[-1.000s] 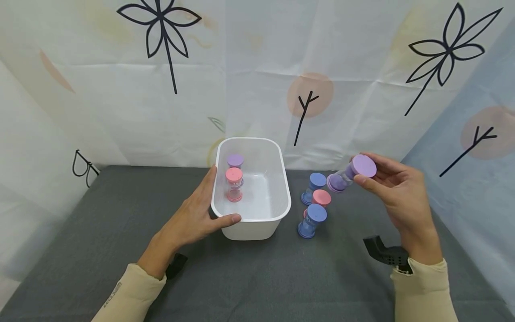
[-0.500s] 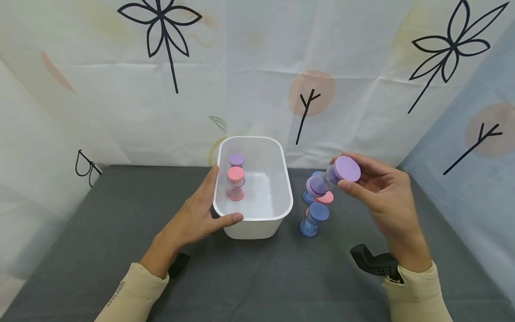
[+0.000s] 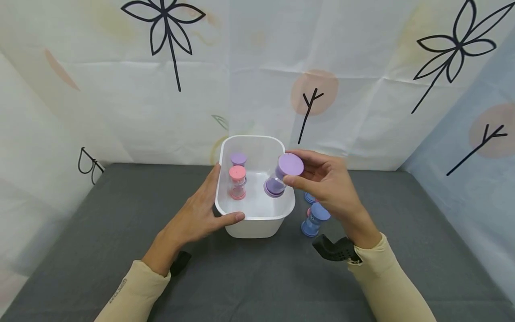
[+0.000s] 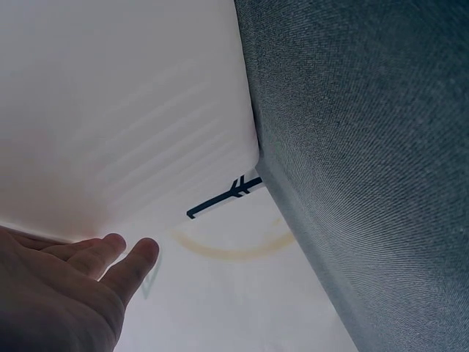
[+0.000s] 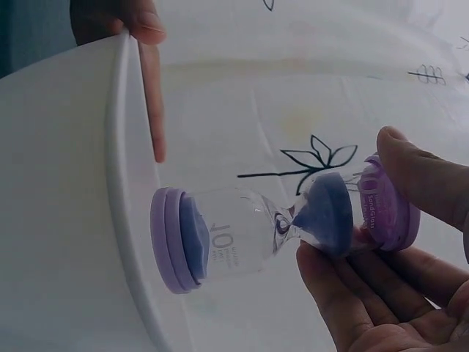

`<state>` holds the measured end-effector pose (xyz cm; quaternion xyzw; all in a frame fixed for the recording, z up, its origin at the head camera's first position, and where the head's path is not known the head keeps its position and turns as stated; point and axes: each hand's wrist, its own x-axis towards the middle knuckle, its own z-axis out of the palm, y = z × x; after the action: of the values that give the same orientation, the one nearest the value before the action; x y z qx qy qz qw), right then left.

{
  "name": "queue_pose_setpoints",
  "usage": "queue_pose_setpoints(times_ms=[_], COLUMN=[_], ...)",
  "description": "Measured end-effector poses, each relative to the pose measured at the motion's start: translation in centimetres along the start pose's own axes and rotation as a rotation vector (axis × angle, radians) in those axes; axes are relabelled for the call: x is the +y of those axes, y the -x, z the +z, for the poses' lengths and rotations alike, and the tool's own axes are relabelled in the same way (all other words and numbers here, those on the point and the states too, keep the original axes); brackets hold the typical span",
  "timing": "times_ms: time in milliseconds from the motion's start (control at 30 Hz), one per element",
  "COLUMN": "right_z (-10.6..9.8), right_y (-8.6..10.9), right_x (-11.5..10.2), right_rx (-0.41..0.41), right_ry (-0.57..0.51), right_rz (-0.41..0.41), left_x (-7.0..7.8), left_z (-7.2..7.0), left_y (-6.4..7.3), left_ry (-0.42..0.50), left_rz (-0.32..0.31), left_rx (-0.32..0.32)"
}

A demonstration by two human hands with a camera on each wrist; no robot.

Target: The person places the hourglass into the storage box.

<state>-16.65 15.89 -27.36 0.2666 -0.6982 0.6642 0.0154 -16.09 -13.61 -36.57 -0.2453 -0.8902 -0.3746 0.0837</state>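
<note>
A purple-capped sand timer (image 3: 283, 173) is pinched by its upper cap between the thumb and fingers of my right hand (image 3: 327, 182). It hangs tilted over the right half of the white plastic bin (image 3: 257, 227). The right wrist view shows the timer (image 5: 238, 229) beside the bin's rim, with bluish sand in both bulbs. My left hand (image 3: 198, 213) rests on the bin's near left corner, thumb along the front rim and fairly straight fingers against the left side. Inside the bin stand a pink sand timer (image 3: 237, 182) and, behind it, a purple one (image 3: 238, 158).
Right of the bin, a blue sand timer (image 3: 315, 219) stands on the dark grey cloth (image 3: 249, 281). Another blue timer (image 3: 309, 197) and a pink one behind it are mostly hidden by my right hand. A printed white curtain (image 3: 257, 80) hangs behind the table.
My right hand has carried the purple sand timer leftward, from above the other timers to over the bin. My left hand has stayed on the bin.
</note>
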Motion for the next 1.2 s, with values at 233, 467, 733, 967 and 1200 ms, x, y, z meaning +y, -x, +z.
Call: queue_pose_setpoints(times_ms=[233, 467, 733, 967, 1200], right_z=[3.0, 4.9, 6.2, 6.6, 6.8], right_y=[-2.2, -4.1, -5.7, -6.2, -6.5], right_x=[2.2, 4.4, 5.6, 6.1, 6.2], right_rx=[-0.127, -0.217, -0.283, -0.336, -0.383], right_ry=[-0.049, 0.028, 0.244, 0.395, 0.535], right_rz=[0.127, 0.162, 0.175, 0.162, 0.157], left_x=[0.0, 0.1, 0.2, 0.2, 0.1], left_z=[0.0, 0.1, 0.0, 0.1, 0.0], left_y=[-0.1, 0.0, 0.1, 0.0, 0.1], left_ry=[0.020, 0.006, 0.001, -0.004, 0.003], left_rz=[0.001, -0.030, -0.030, -0.025, -0.024], left_rx=[-0.005, -0.034, -0.037, -0.037, -0.035])
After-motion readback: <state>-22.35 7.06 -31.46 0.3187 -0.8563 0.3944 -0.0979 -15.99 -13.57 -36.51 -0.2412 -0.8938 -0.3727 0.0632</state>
